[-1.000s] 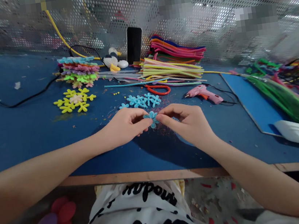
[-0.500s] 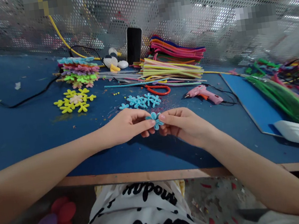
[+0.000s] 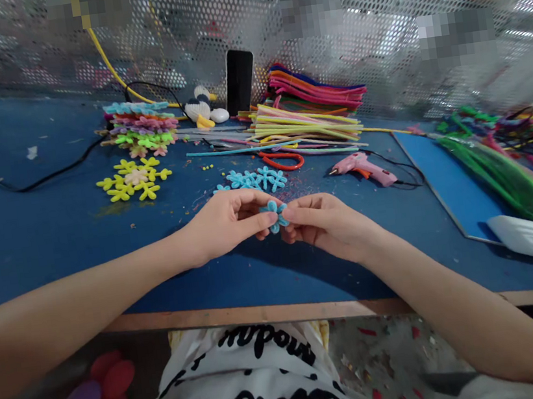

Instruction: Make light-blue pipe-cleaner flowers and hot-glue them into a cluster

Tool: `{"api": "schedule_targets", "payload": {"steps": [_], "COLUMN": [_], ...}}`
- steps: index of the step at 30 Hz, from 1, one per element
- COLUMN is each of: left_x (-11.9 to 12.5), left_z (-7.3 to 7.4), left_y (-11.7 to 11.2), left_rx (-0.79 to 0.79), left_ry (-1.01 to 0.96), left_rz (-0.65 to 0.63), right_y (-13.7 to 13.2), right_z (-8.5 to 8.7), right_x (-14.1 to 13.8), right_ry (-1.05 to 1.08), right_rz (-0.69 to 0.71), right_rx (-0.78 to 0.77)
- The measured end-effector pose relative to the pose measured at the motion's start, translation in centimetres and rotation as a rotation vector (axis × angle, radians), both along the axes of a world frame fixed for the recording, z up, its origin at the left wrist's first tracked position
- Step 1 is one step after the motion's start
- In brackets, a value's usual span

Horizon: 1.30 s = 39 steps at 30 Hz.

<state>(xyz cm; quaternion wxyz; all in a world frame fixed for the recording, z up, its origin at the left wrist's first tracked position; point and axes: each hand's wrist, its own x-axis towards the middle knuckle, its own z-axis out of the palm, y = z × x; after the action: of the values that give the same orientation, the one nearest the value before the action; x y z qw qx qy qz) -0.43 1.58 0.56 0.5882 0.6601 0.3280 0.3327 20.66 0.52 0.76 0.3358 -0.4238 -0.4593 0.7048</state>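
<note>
A small light-blue pipe-cleaner flower (image 3: 274, 216) is pinched between both hands, above the blue table near its front edge. My left hand (image 3: 235, 222) grips its left side between thumb and fingers. On the other side, the thumb and index finger of my right hand (image 3: 324, 221) hold the petals. Just beyond the hands lie several matching light-blue pipe-cleaner pieces (image 3: 256, 178), partly covered by my left hand. Farther left, a yellow pipe-cleaner snowflake (image 3: 133, 179) with a pale centre rests flat.
Red-handled scissors (image 3: 282, 160) and bundled pipe cleaners (image 3: 308, 122) lie behind the hands. A pink glue gun (image 3: 363, 168) with a black cord sits to the right. A phone (image 3: 238, 82) leans at the back. Stacked colourful snowflakes (image 3: 142, 127) stand back left.
Both hands have shifted very slightly left with the blue flower, and its petals are turned a little. The things on the table stay where they were.
</note>
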Motion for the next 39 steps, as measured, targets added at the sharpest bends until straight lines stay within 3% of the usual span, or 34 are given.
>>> {"api": "schedule_targets", "payload": {"steps": [9,16,23,32,36,39], "left_x": [0.3,0.5,0.3,0.3,0.3,0.5], "left_z": [-0.5,-0.7,-0.9,-1.1,-1.0,-1.0], "left_y": [-0.4,-0.6,-0.6,-0.1,-0.1,-0.4], "left_rx": [-0.214,-0.382,-0.407,-0.394,-0.357,-0.281], "left_ry": [-0.183,-0.329,-0.347,-0.331,-0.322,-0.258], "left_rz": [-0.109,-0.159,-0.215,-0.26,-0.257,-0.184], "right_y": [-0.2,-0.7,-0.8,-0.7,-0.9,-1.0], "right_z": [0.5,0.6,0.3,-0.3,-0.4,-0.2], "right_x": [0.2,0.3,0.0,-0.5,-0.6,-0.4], "right_ry": [-0.018,-0.063,0.025,0.131,0.129,0.06], "right_rz": [0.073,0.078,0.096,0.122,0.149,0.115], "right_rx": [0.02,0.273,0.255,0.072,0.17,0.297]}}
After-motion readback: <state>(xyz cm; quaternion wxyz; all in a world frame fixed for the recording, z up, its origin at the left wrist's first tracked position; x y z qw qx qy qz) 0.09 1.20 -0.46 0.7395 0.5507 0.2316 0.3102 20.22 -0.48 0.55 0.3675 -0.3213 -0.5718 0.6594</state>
